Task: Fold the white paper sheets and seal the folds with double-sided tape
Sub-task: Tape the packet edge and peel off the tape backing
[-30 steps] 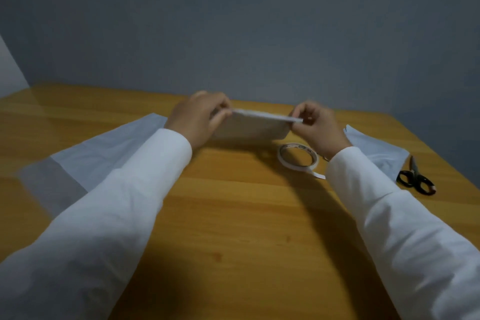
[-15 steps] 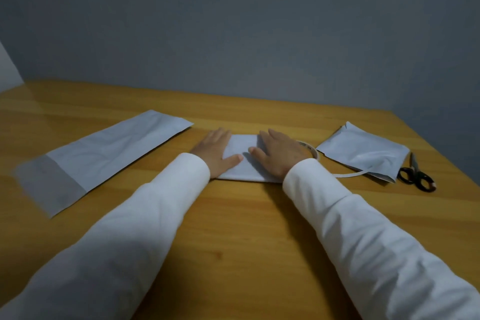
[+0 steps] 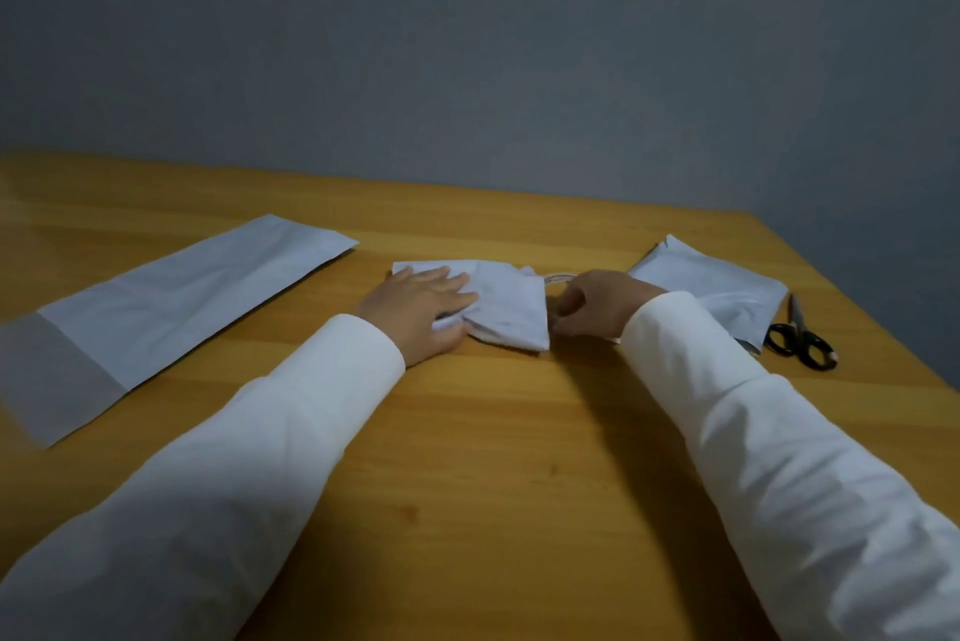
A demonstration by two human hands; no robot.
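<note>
1. Work surface: a wooden table [image 3: 493,432] stands against a grey wall [image 3: 467,42]. All items lie on the tabletop.
2. Folded paper [image 3: 506,307]: a white sheet, folded into a compact packet, lies flat near the middle of the table, between the two hands. Its surface shows creases.
3. Left hand [image 3: 423,310]: the palm rests flat on the left part of the folded paper, fingers straight and close together, pointing right. The hand presses the packet down; no finger curls round it.
4. Right hand [image 3: 597,305]: the fingers are curled at the right edge of the folded paper. They appear to pinch that edge or something just beside it; which one cannot be determined, as the fingertips are hidden.
5. Tape roll [image 3: 558,277]: only a thin pale arc shows, just behind the right hand and touching the far right corner of the folded paper.
6. Long paper sheet [image 3: 171,318]: a flat white strip lies on the left side of the table, well apart from the hands, running diagonally. Its near end is darker.
7. Second folded packet [image 3: 727,292]: lies right of the right hand, partly covered by the right sleeve [image 3: 753,432].
8. Scissors [image 3: 800,341]: black-handled, closed, just beside the second folded packet on its right.
9. Left sleeve [image 3: 208,510]: white, reaching to the wrist.
</note>
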